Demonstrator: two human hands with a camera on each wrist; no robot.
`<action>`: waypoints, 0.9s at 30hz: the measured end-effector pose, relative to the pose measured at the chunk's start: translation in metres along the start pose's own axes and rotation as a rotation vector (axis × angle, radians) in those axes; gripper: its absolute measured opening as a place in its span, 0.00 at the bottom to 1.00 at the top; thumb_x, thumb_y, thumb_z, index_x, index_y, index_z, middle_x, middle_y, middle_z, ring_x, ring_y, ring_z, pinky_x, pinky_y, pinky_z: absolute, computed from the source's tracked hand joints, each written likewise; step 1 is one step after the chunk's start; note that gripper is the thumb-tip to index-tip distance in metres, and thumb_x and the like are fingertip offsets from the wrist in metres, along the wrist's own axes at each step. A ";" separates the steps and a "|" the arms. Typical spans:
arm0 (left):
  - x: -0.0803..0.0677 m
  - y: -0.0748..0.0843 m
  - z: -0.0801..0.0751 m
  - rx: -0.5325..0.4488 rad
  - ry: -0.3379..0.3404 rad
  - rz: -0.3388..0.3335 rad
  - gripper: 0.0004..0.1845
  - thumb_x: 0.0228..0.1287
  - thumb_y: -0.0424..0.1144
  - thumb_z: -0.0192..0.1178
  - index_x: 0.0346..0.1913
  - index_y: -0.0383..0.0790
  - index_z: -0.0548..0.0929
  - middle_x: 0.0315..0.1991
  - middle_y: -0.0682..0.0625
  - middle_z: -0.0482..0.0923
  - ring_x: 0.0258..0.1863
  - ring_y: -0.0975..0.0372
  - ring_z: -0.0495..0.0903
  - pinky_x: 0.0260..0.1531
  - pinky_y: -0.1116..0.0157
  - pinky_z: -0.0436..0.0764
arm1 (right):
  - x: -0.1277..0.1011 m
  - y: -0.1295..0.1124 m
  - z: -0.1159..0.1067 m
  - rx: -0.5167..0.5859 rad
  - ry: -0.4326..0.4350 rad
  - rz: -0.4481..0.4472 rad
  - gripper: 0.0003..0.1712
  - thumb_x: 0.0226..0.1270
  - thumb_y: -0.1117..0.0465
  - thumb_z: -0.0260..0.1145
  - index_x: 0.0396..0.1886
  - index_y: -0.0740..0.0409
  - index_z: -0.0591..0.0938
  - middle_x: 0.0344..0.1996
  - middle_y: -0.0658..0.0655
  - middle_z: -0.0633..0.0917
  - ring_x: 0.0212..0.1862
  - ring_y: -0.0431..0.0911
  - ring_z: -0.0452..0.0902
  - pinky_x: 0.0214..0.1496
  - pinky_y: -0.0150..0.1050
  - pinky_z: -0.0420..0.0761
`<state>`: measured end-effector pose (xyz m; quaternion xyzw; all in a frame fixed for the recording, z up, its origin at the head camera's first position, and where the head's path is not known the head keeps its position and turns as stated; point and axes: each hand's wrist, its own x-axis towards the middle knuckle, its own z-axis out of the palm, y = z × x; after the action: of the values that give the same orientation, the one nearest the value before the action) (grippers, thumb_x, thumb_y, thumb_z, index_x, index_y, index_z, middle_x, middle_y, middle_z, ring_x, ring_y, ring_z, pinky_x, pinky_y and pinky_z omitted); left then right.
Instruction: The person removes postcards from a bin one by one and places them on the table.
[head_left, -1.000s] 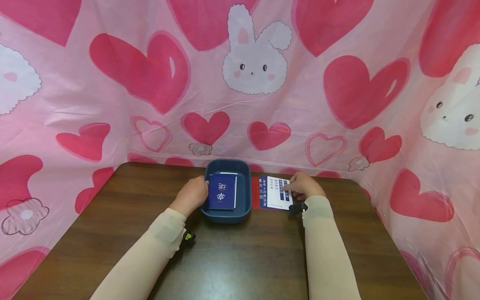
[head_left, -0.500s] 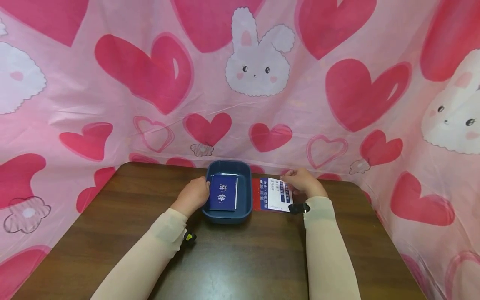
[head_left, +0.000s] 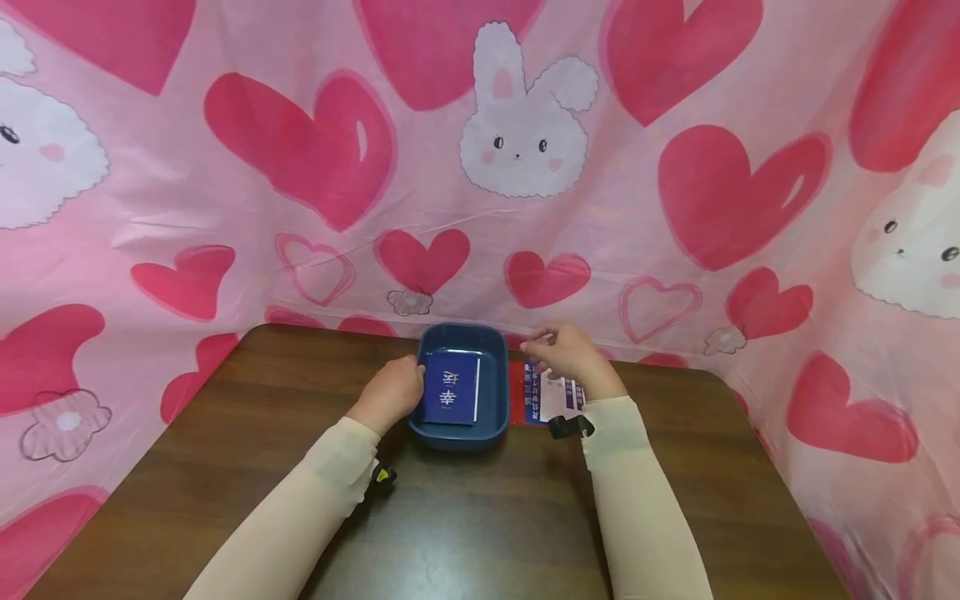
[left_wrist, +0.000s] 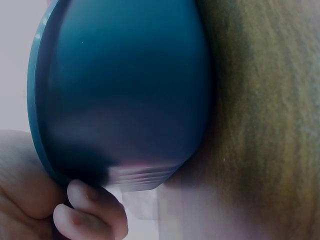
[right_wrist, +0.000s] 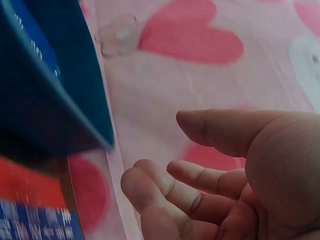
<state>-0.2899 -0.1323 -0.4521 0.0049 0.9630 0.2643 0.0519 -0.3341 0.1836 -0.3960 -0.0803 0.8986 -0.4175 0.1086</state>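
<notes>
My left hand (head_left: 390, 393) grips the left rim of a dark blue rectangular plastic basin (head_left: 495, 392). In the left wrist view, curled fingers (left_wrist: 95, 205) press the basin's outer end below its lip. Inside the basin lies a navy booklet (head_left: 450, 408) with white characters and a white page edge. My right hand (head_left: 573, 358) hovers just right of the basin, thumb and fingers apart, with nothing between them. Under it a printed card (head_left: 555, 404), white and blue, lies on the table, partly covered by the hand. A red strip (head_left: 517, 392) shows along the card's left side.
Everything stands on a dark brown wooden table (head_left: 465, 517) with rounded back corners. A pink cloth (head_left: 360, 192) printed with hearts and rabbits hangs close behind the basin and along both sides. Small black wrist devices (head_left: 572, 427) sit at both cuffs.
My right hand has lifted off the printed card's right part and moved left toward the basin. The left hand keeps its hold on the rim. The head view has shifted slightly.
</notes>
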 end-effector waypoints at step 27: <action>0.001 0.000 0.002 0.022 -0.006 0.005 0.21 0.93 0.43 0.50 0.68 0.28 0.82 0.56 0.33 0.90 0.51 0.43 0.93 0.59 0.39 0.93 | 0.063 -0.072 0.114 -0.409 -0.151 0.071 0.24 0.78 0.49 0.79 0.54 0.69 0.89 0.28 0.61 0.92 0.23 0.50 0.91 0.26 0.41 0.92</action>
<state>-0.2912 -0.1315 -0.4538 0.0086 0.9657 0.2539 0.0542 -0.3610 0.0394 -0.4201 -0.1000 0.9562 -0.2150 0.1717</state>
